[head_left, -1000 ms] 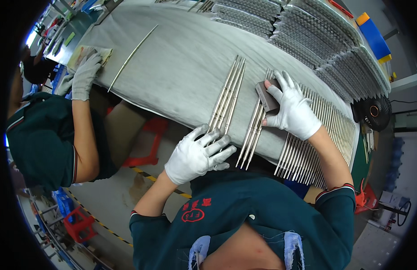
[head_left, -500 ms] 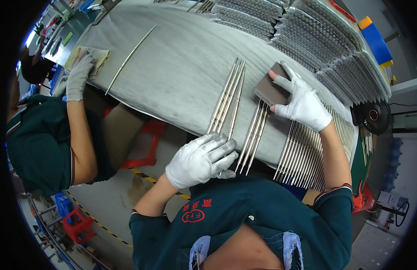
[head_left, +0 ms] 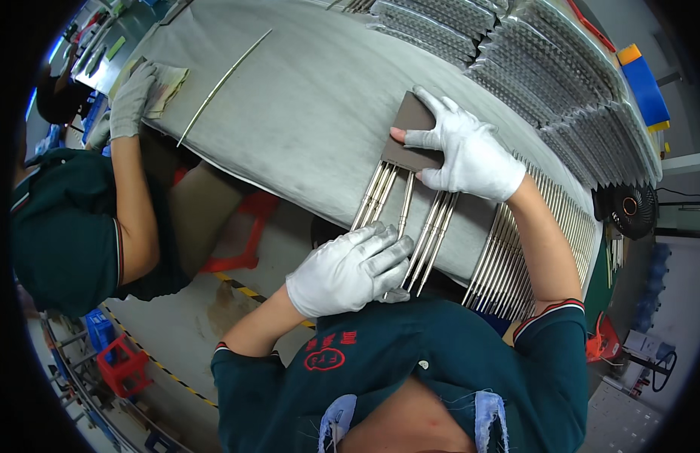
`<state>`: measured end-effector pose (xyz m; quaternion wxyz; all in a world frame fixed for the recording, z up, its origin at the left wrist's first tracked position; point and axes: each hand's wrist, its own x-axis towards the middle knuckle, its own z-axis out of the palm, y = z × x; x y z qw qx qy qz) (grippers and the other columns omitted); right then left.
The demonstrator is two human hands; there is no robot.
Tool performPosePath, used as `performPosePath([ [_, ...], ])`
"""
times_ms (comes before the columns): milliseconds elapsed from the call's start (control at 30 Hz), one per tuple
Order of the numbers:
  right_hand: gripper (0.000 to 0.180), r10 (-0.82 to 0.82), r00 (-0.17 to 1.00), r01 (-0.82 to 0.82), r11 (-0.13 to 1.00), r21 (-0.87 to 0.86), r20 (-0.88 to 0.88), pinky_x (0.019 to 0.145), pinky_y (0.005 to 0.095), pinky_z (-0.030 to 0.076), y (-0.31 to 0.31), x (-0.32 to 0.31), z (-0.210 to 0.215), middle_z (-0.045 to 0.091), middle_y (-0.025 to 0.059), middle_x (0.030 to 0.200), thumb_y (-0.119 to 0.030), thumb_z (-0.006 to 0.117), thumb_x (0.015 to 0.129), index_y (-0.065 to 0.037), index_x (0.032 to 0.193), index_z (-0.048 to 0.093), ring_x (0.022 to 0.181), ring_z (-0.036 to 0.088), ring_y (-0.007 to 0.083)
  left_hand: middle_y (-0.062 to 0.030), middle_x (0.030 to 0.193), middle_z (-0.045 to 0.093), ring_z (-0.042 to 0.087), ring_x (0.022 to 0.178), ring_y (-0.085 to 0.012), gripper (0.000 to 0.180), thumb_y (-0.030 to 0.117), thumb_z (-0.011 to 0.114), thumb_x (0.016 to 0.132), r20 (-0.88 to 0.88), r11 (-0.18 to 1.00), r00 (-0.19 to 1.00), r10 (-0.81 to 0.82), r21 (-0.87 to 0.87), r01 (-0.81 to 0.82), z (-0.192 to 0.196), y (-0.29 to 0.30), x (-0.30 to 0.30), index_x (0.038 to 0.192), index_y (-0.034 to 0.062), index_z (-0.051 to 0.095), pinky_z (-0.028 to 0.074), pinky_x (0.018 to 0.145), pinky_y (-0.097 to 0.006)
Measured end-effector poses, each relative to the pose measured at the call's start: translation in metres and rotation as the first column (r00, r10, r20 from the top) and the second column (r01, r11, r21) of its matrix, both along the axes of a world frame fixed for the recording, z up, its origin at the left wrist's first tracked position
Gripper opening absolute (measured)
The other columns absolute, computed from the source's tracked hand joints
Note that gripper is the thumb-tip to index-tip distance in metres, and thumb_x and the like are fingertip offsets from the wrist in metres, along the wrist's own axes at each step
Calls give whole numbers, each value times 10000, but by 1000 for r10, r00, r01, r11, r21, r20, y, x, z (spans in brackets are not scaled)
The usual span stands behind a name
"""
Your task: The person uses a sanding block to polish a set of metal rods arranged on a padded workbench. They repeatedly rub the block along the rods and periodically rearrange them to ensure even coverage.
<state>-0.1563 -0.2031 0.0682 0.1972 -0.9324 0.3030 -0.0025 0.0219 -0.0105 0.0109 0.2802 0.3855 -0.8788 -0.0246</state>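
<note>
My right hand (head_left: 471, 155), in a white glove with bare fingertips showing, grips a flat grey-brown rectangular block (head_left: 415, 117). The block lies across the far ends of several slim shiny metal rods (head_left: 375, 198) and hides those ends. Over the near ends of these rods rests my gloved left hand (head_left: 348, 273), its grey-stained fingers bent together around them at the table's front edge. One rod (head_left: 406, 205) is set a little apart from the others. Just right of my left hand, another small group of rods (head_left: 433, 241) sticks out over the edge.
A long row of metal rods (head_left: 505, 253) lies by my right forearm. Plastic-wrapped stacks (head_left: 546, 75) fill the far right of the grey-covered table (head_left: 304, 98). A lone rod (head_left: 223, 87) lies left, near a co-worker's gloved hand (head_left: 133, 98). A black fan (head_left: 633, 208) stands right.
My right hand has moved the block left, from above the right-hand rod group onto the far ends of the rods under my left hand. My left hand stays on the near ends.
</note>
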Motion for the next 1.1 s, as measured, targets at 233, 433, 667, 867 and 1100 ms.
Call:
performPosePath([
  [233, 617, 21, 998, -17, 998, -65, 62, 1087, 489, 449, -11, -61, 0, 348, 270, 1573, -304, 768, 695, -250, 1306, 707, 1365, 461, 418, -96, 1238, 654, 677, 1096, -288, 451, 455, 771, 785, -70, 1000, 997, 22, 17, -21, -2, 1, 1, 1071, 129, 646, 546, 960, -420],
  [433, 619, 157, 987, -155, 987, -37, 42, 1157, 473, 382, 7, 0, -2, 359, 199, 1601, -240, 774, 649, -186, 1264, 732, 1444, 385, 388, -90, 1239, 658, 681, 1086, -281, 434, 453, 764, 797, -6, 1000, 1000, 6, 21, -6, -3, -1, -1, 1073, 136, 652, 545, 965, -415],
  [667, 598, 124, 992, -120, 987, -111, 28, 1064, 472, 471, 0, -25, -2, 411, 184, 1565, -279, 750, 690, -196, 1281, 722, 1349, 462, 393, -86, 1246, 656, 685, 1083, -274, 418, 460, 758, 801, -38, 999, 999, 38, -36, -39, -8, 1, -4, 1049, 139, 659, 550, 958, -405],
  [867, 595, 92, 996, -91, 980, -179, -4, 1025, 474, 495, 1, -34, -3, 398, 173, 1573, -303, 754, 712, -235, 1302, 708, 1315, 482, 363, -135, 1260, 668, 664, 1122, -298, 385, 439, 650, 895, -81, 999, 996, 34, 43, -30, -14, 5, -3, 1065, 94, 666, 521, 1010, -427],
  [1100, 594, 81, 992, -69, 991, -116, 95, 1024, 486, 492, 11, -9, -6, 402, 182, 1566, -335, 777, 716, -213, 1294, 708, 1259, 518, 378, -117, 1243, 678, 683, 1083, -294, 390, 442, 668, 885, -148, 997, 988, 49, 70, -39, -12, 3, -7, 1081, 105, 682, 530, 992, -409],
])
